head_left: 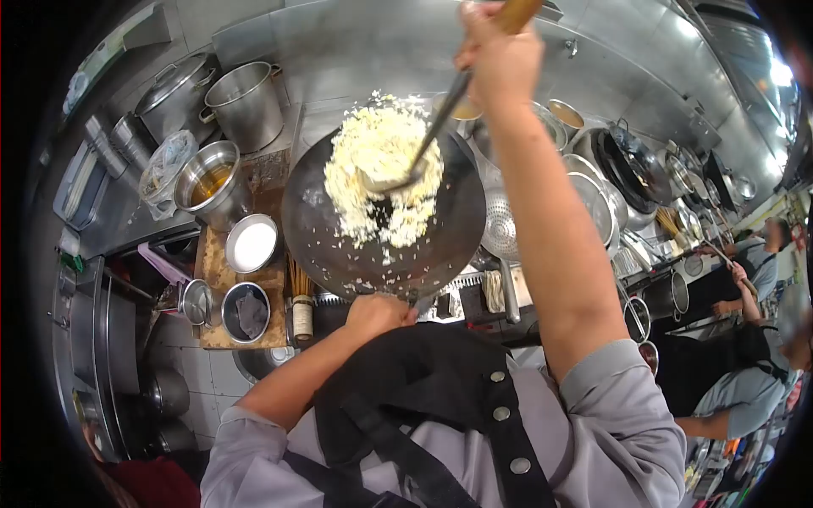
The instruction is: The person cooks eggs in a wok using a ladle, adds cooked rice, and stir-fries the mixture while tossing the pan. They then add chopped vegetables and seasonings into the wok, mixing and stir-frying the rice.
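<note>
A large dark wok [313, 229] sits in front of me, with fried rice [373, 152] heaped toward its far side and loose grains scattered over the near part. My right hand [500, 55] is raised high, its fingers wrapped round the wooden handle of a ladle [440, 118]. The ladle's bowl lies in the rice, partly covered by it. At the wok's near edge, my left hand [378, 315] is closed round the wok's handle, most of which the fingers hide.
Left of the wok are a bowl of white powder or grains [252, 244], a bowl with a grey cloth [246, 311], a bamboo brush [301, 309] and a pot of amber liquid [207, 184]. A perforated skimmer [500, 224] lies at right. Two co-workers [728, 372] stand further right.
</note>
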Available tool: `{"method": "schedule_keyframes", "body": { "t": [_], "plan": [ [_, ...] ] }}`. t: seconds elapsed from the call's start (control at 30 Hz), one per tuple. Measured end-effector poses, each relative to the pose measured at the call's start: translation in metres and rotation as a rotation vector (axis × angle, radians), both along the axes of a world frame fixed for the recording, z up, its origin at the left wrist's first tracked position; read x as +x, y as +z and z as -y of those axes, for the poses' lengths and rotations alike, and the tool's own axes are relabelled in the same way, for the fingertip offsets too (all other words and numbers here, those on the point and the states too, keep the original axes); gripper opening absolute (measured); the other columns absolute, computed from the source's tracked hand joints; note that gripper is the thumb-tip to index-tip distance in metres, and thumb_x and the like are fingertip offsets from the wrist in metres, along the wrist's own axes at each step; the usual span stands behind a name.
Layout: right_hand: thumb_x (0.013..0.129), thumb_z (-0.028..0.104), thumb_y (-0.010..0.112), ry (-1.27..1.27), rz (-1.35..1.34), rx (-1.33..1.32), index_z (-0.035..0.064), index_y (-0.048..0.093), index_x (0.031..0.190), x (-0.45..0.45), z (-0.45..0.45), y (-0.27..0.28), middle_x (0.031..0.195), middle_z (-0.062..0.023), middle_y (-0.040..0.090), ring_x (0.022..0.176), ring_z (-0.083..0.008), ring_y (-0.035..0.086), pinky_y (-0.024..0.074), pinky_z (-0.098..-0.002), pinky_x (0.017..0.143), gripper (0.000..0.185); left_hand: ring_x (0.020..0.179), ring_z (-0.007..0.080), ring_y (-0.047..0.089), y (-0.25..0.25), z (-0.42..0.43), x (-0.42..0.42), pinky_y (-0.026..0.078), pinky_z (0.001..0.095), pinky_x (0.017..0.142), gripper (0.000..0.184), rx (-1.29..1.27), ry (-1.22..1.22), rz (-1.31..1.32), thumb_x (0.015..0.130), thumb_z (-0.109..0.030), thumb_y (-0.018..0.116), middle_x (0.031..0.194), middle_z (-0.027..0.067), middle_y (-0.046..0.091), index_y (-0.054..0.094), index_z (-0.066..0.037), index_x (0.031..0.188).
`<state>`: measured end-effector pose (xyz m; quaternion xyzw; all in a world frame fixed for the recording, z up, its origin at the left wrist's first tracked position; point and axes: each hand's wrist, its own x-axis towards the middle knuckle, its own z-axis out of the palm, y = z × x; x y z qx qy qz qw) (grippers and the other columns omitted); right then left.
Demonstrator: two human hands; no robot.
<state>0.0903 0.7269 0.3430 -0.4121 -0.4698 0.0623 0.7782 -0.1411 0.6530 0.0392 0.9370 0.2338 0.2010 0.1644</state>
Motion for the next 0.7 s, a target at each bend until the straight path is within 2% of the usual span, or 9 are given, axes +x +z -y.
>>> {"method": "schedule_keyframes", "body": {
  "t": [0.07, 0.13, 0.27, 0.37, 0.43, 0.5, 0.57, 0.63, 0.7],
  "plan": [
    [0.086, 0.020, 0.081, 0.120, -0.083, 0.041, 0.0037, 0.064, 0.085, -0.012, 0.025, 0.017, 0.072, -0.0034, 0.066, 0.064, -0.0107, 0.061, 0.0510, -0.0308, 0.062, 0.023, 0.072, 0.0357, 0.070, 0.034, -0.010, 0.002, 0.055, 0.0502, 0.065, 0.045, 0.145, 0.062, -0.172, 0.097, -0.042, 0.058, 0.073, 0.0145, 0.071, 0.071, -0.009, 0.069],
    [0.095, 0.016, 0.074, 0.127, 0.097, -0.004, 0.0023, 0.062, 0.089, -0.026, 0.042, 0.014, 0.062, -0.0021, 0.060, 0.049, -0.0105, 0.056, 0.0440, -0.0262, 0.048, 0.019, 0.072, 0.0355, 0.069, 0.039, -0.053, 0.025, 0.054, 0.0503, 0.064, 0.043, 0.151, 0.057, -0.021, 0.096, -0.042, 0.059, 0.072, 0.0141, 0.070, 0.072, -0.010, 0.071],
    [0.094, 0.014, 0.075, -0.045, 0.135, 0.029, 0.0014, 0.063, 0.086, -0.031, -0.014, -0.073, 0.064, -0.0022, 0.060, 0.049, -0.0105, 0.056, 0.0443, -0.0274, 0.049, 0.019, 0.068, 0.0353, 0.069, -0.004, -0.064, 0.051, 0.054, 0.0494, 0.062, 0.040, 0.168, 0.178, -0.045, 0.095, -0.041, 0.062, 0.071, 0.0127, 0.069, 0.071, -0.010, 0.070],
    [0.092, 0.016, 0.079, -0.050, 0.083, -0.018, 0.0014, 0.062, 0.089, -0.007, -0.017, -0.043, 0.065, -0.0024, 0.060, 0.050, -0.0105, 0.056, 0.0438, -0.0267, 0.048, 0.023, 0.063, 0.0359, 0.065, -0.023, -0.010, 0.011, 0.051, 0.0500, 0.057, 0.041, 0.104, -0.003, 0.046, 0.092, -0.041, 0.066, 0.066, 0.0142, 0.065, 0.066, -0.011, 0.065],
    [0.091, 0.017, 0.080, 0.051, -0.020, 0.011, 0.0012, 0.062, 0.090, -0.005, 0.005, 0.011, 0.065, -0.0022, 0.060, 0.050, -0.0103, 0.056, 0.0436, -0.0265, 0.048, 0.024, 0.062, 0.0361, 0.064, -0.003, -0.001, -0.007, 0.051, 0.0501, 0.056, 0.040, 0.075, -0.099, 0.089, 0.091, -0.040, 0.066, 0.067, 0.0137, 0.065, 0.065, -0.011, 0.064],
    [0.091, 0.018, 0.081, 0.258, 0.078, 0.158, 0.0012, 0.061, 0.094, 0.002, 0.021, 0.023, 0.064, -0.0017, 0.059, 0.051, -0.0101, 0.055, 0.0435, -0.0256, 0.048, 0.026, 0.068, 0.0361, 0.068, 0.037, -0.029, 0.010, 0.053, 0.0511, 0.061, 0.040, 0.159, 0.006, -0.095, 0.091, -0.043, 0.065, 0.067, 0.0114, 0.068, 0.070, -0.011, 0.068],
    [0.092, 0.018, 0.080, 0.156, 0.079, 0.025, 0.0014, 0.061, 0.094, -0.027, 0.030, 0.001, 0.064, -0.0017, 0.059, 0.051, -0.0101, 0.055, 0.0438, -0.0258, 0.048, 0.026, 0.069, 0.0376, 0.067, 0.056, -0.063, 0.033, 0.052, 0.0518, 0.063, 0.039, 0.099, 0.045, -0.072, 0.093, -0.042, 0.062, 0.075, 0.0141, 0.070, 0.070, -0.011, 0.071],
    [0.092, 0.016, 0.080, -0.036, 0.149, -0.058, 0.0031, 0.059, 0.094, -0.029, -0.006, -0.056, 0.066, -0.0021, 0.060, 0.050, -0.0099, 0.055, 0.0445, -0.0261, 0.047, 0.024, 0.068, 0.0367, 0.067, 0.019, -0.078, 0.052, 0.053, 0.0510, 0.062, 0.038, 0.215, 0.097, 0.148, 0.093, -0.041, 0.063, 0.075, 0.0124, 0.070, 0.070, -0.012, 0.071],
    [0.093, 0.014, 0.079, 0.041, 0.026, -0.027, 0.0033, 0.060, 0.095, -0.014, -0.031, -0.080, 0.066, -0.0025, 0.060, 0.050, -0.0099, 0.055, 0.0448, -0.0265, 0.047, 0.022, 0.065, 0.0365, 0.066, -0.007, -0.062, 0.044, 0.052, 0.0507, 0.060, 0.039, 0.234, 0.075, 0.146, 0.093, -0.040, 0.064, 0.072, 0.0120, 0.068, 0.067, -0.011, 0.067]
  ]
}}
